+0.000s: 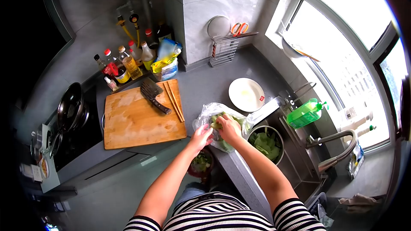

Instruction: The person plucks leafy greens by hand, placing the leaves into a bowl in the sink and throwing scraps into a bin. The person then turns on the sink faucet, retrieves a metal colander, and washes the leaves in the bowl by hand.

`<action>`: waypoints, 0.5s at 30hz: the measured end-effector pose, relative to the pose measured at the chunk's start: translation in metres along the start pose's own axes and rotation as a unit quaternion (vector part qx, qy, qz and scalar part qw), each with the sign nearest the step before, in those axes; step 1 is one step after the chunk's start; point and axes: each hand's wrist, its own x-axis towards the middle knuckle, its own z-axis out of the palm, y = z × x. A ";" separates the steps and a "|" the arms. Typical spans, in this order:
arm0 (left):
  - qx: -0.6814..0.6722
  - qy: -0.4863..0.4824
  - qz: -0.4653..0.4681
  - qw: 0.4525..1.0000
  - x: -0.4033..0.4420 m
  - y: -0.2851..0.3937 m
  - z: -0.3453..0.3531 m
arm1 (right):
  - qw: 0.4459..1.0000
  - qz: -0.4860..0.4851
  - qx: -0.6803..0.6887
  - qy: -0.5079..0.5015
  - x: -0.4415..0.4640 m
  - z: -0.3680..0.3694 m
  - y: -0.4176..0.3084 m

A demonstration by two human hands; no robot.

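A clear plastic bag (208,110) with green leafy vegetables (217,124) in it lies at the counter's front edge. My right hand (230,129) is closed around some of the greens at the bag's mouth. Close beside it, my left hand (201,139) has its fingers curled against the same greens, with thumb and fingertips pinching their near end. Right of the bag, a metal pot (281,142) holding loose green leaves (265,144) stands in the sink. Below my left hand, a bin (199,173) on the floor contains green scraps.
A wooden cutting board (137,122) bears a cleaver (153,94) and chopsticks (173,101). Behind the bag sits a white plate (246,94). A green soap bottle (305,114) and the faucet (342,139) stand by the sink (295,162). Several sauce bottles (128,63) line the back left, near a wok (70,107).
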 end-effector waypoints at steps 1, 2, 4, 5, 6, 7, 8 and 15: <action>-0.031 -0.032 -0.056 0.997 -0.008 0.007 0.000 | 0.999 -0.013 0.040 0.012 -0.007 -0.016 -0.011; -0.062 -0.064 -0.111 0.990 -0.017 0.015 -0.001 | 0.996 -0.044 0.071 0.038 -0.014 -0.028 -0.018; -0.099 -0.185 -0.184 0.960 -0.026 0.019 -0.005 | 0.990 -0.069 0.115 0.048 -0.031 -0.045 -0.030; -0.119 -0.215 -0.188 0.951 -0.028 0.020 -0.002 | 0.989 -0.065 0.127 0.033 -0.038 -0.050 -0.033; -0.139 -0.244 -0.192 0.940 -0.032 0.020 0.001 | 0.984 -0.101 0.142 0.029 -0.043 -0.056 -0.035; -0.159 -0.271 -0.196 0.929 -0.036 0.020 0.004 | 0.977 -0.139 0.157 0.024 -0.049 -0.059 -0.034; -0.132 -0.256 -0.163 0.944 -0.041 0.017 0.010 | 0.980 -0.119 0.162 -0.012 -0.055 -0.059 -0.032; -0.029 -0.244 0.020 0.969 -0.052 0.021 0.037 | 0.873 0.073 0.478 0.072 -0.073 -0.075 -0.016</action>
